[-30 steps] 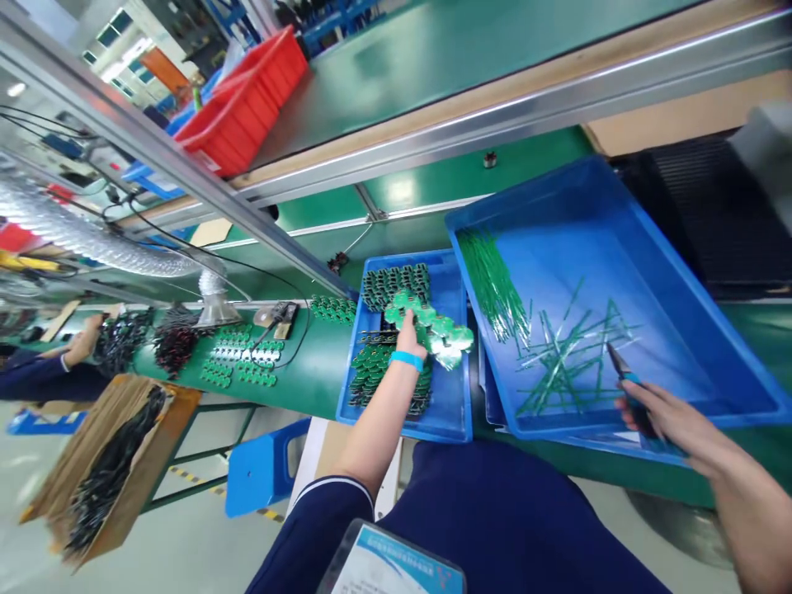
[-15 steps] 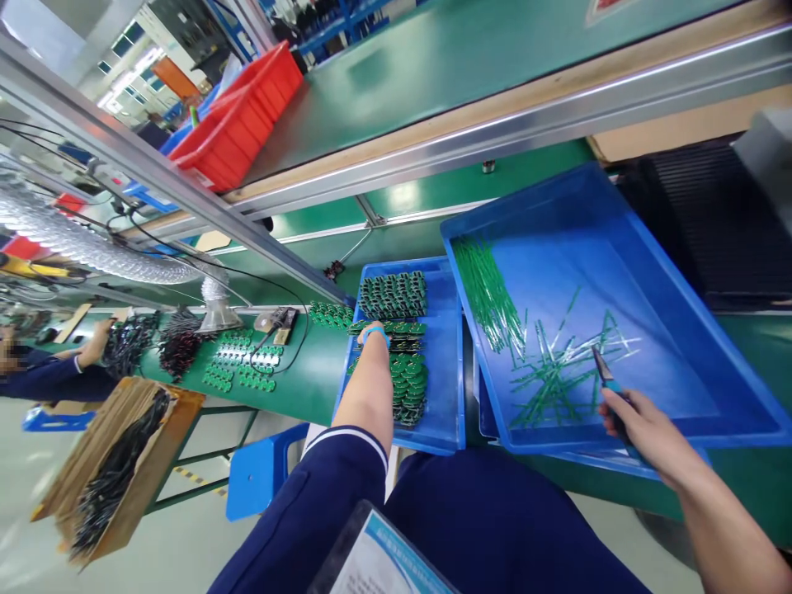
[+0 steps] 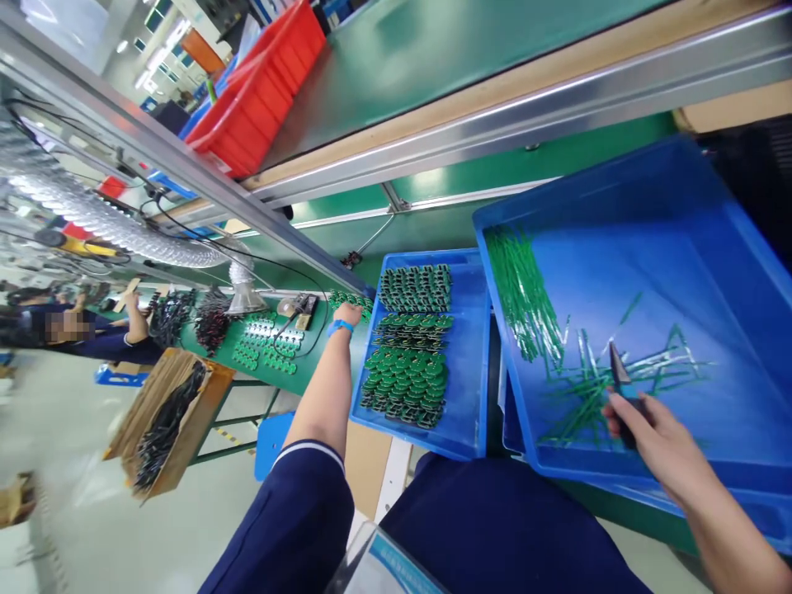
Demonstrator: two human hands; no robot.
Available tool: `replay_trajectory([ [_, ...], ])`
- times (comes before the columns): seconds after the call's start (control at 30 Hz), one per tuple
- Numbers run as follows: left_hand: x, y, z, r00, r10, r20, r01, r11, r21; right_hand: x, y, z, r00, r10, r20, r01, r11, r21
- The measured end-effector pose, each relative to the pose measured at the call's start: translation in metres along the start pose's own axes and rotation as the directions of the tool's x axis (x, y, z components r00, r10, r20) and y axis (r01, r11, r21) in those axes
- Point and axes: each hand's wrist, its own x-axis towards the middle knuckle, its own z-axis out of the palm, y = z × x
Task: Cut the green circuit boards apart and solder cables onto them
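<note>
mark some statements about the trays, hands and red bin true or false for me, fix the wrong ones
1. The right hand holds a pointed hand tool. True.
2. The smaller blue tray holds stacked green boards. True.
3. The left hand is inside the smaller blue tray. False: it is outside, at the row of boards just left of it.
4. The thin green strands lie in the smaller blue tray. False: they lie in the larger blue tray.
5. The red bin stands on the floor. False: it is on the raised shelf.
</note>
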Motion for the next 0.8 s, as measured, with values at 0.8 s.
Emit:
replay_trajectory([
  [0.8,0.068,0.054,0.074,0.612,0.79,0.048,-0.776,0.587,0.233,-0.001,-0.055,0.16,0.975,-0.077,0.206,0.077,0.997,0.008],
])
